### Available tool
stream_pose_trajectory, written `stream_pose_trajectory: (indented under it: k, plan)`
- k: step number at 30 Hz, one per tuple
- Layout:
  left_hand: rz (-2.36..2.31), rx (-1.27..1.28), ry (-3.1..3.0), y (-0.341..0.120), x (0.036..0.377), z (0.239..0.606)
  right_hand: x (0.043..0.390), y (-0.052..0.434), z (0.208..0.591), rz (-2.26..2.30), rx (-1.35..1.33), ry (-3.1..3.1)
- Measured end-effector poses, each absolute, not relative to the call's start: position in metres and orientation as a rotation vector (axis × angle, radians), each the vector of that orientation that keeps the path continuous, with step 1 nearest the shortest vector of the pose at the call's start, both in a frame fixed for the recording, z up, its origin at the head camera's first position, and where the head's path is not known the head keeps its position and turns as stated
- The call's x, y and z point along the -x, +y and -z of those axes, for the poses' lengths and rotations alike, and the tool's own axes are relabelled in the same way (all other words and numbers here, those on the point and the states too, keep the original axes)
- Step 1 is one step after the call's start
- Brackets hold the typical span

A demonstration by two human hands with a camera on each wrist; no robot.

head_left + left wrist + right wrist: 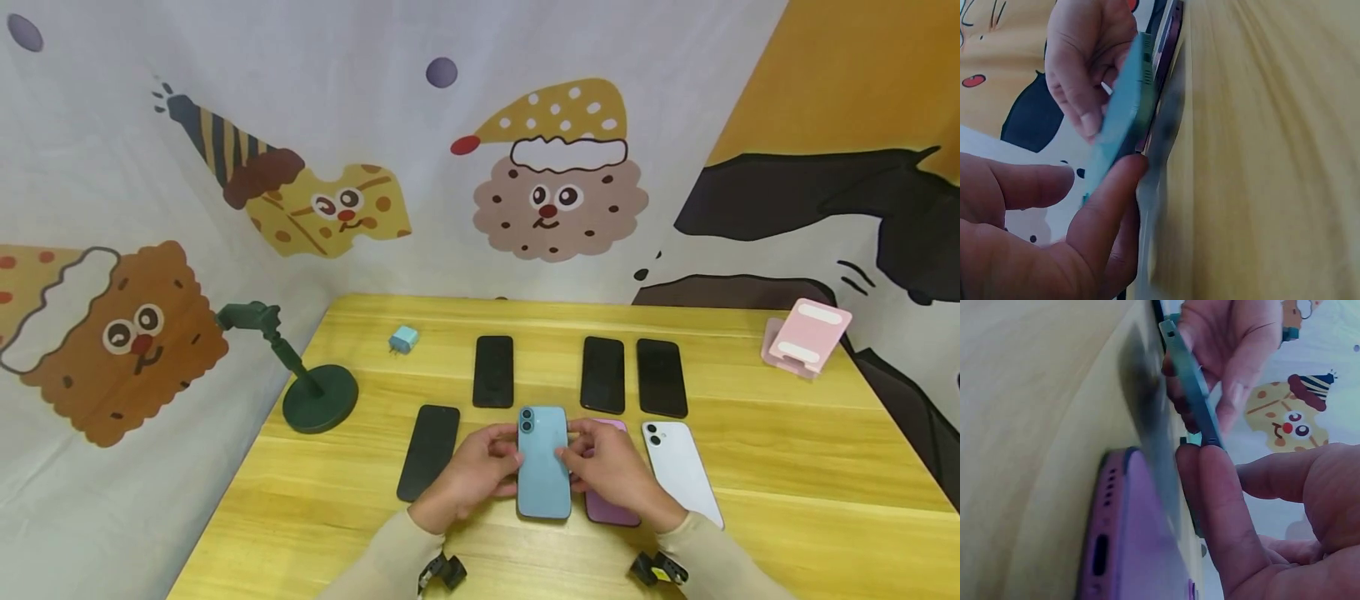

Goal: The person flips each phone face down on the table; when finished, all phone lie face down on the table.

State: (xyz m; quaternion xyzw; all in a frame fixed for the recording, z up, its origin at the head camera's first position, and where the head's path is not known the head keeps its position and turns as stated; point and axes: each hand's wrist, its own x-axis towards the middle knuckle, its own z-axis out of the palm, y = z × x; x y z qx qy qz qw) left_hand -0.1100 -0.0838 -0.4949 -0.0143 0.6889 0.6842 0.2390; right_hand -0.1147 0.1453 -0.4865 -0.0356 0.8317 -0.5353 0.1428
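Hands meet over the wooden table (787,467): left hand (474,471) and right hand (609,468) both pinch the blue phone (543,463) by its edges, lifted just above a purple phone (611,506).

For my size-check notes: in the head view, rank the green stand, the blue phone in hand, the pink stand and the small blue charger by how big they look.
1. Green stand.
2. Blue phone, held by the left hand and right hand; it is nearer the camera, so its lead over the next is unsure.
3. Pink stand.
4. Blue charger.
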Motion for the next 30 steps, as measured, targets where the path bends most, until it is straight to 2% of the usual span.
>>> stream_pose_trajectory:
  k: [16, 30]
  plan:
    - [-1.766, -0.020, 2.022, -0.082, 0.112, 0.492, 0.123, 0.135, 0.491, 1.217, 0.081, 2.614]
    - [-1.730, -0.028, 2.048, -0.085, 0.113, 0.491, 0.126, 0.140, 0.491, 1.173, 0.102, 2.607]
